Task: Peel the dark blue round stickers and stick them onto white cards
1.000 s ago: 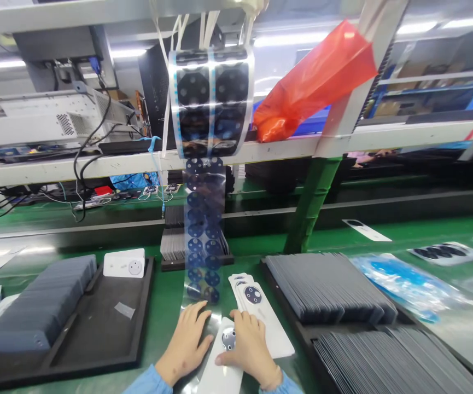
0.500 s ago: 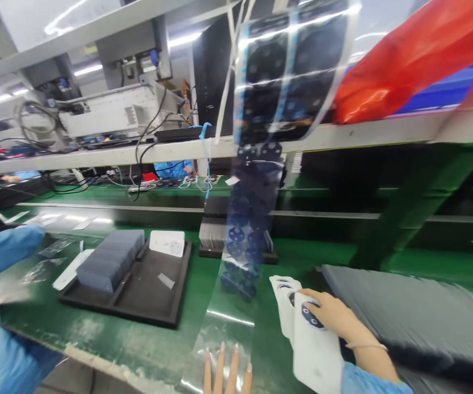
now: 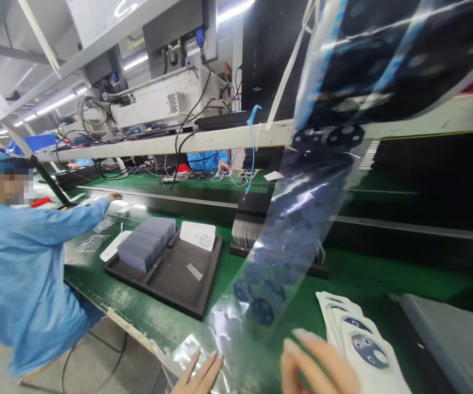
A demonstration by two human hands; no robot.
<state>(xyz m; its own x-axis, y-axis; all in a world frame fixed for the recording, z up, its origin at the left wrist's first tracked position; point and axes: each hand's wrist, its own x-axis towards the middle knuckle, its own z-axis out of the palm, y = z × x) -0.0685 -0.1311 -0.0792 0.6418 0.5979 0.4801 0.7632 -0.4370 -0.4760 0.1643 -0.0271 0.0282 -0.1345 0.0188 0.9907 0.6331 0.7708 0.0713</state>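
Observation:
My left hand (image 3: 199, 375) lies with fingers spread on the lower end of a clear film strip (image 3: 289, 230), near the table's front edge. The strip hangs from a roll on the shelf and carries dark round stickers. My right hand (image 3: 320, 364), somewhat blurred, is raised to the right of the strip with its fingers bent; whether anything is between them is hidden. Just right of it, a fanned stack of white cards (image 3: 378, 366) with dark round camera stickers rests on the green table.
A black tray (image 3: 179, 284) holding a row of grey plates (image 3: 146, 243) and a white card (image 3: 198, 235) stands left of the strip. Grey sheets (image 3: 453, 334) are at the right. A person in blue (image 3: 27, 251) reaches over the table at left.
My right hand has left the white cards and moved left toward the film strip. The view has turned left, and more of the person in blue shows. My left hand stays on the film.

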